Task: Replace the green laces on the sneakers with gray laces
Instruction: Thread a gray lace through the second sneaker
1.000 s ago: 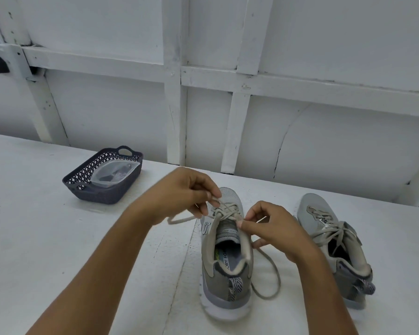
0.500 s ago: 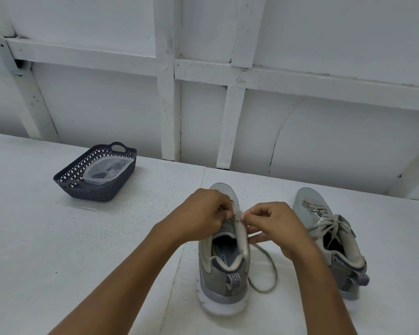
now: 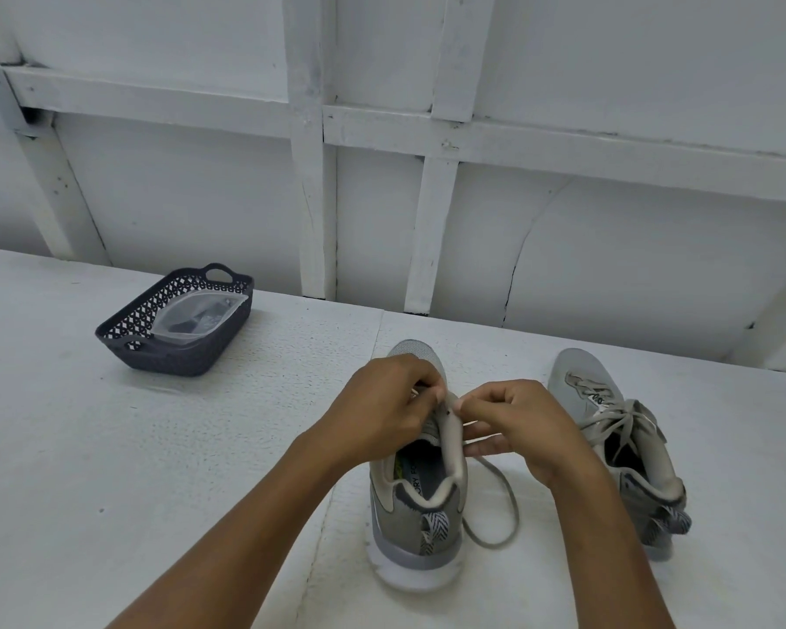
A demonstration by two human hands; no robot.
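Hands meet over the near sneaker (image 3: 416,510): left hand (image 3: 382,404) has its fingers curled, pinching the top eyelet edge, and right hand (image 3: 520,424) pinches the gray lace (image 3: 511,506) tight just beside that eyelet. Lace slack drops below the right fingers and loops on the table (image 3: 110,469) by the heel. Second sneaker (image 3: 577,383), laced gray, sits just right of the right fingers; basket (image 3: 173,358) is well left of the left ones.

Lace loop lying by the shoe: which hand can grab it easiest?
Right hand. The lace loops on the table on the shoe's right side, just below that hand. The left hand sits across the shoe, so it would probably have to reach over.
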